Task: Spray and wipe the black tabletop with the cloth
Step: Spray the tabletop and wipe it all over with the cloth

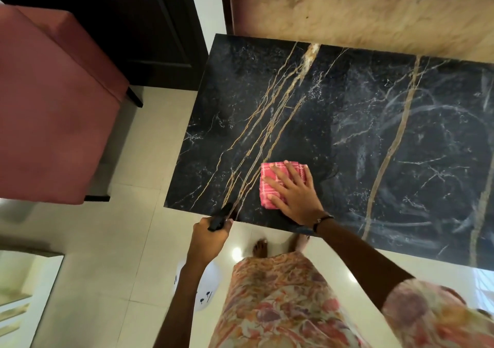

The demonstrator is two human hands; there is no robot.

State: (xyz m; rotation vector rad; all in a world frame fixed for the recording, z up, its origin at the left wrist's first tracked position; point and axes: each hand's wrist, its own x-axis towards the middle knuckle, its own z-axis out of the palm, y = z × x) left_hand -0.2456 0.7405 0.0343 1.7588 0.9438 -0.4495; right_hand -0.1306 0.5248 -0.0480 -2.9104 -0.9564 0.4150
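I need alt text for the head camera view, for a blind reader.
A right hand presses a pink cloth flat on a black marble tabletop. The left hand holds a spray bottle by its dark head at the table's near edge.

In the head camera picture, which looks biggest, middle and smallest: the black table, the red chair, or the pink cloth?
1. Black tabletop
2. Red chair, nearly as big, though it may sit nearer the camera, so that order is unsure
3. Pink cloth, clearly smallest
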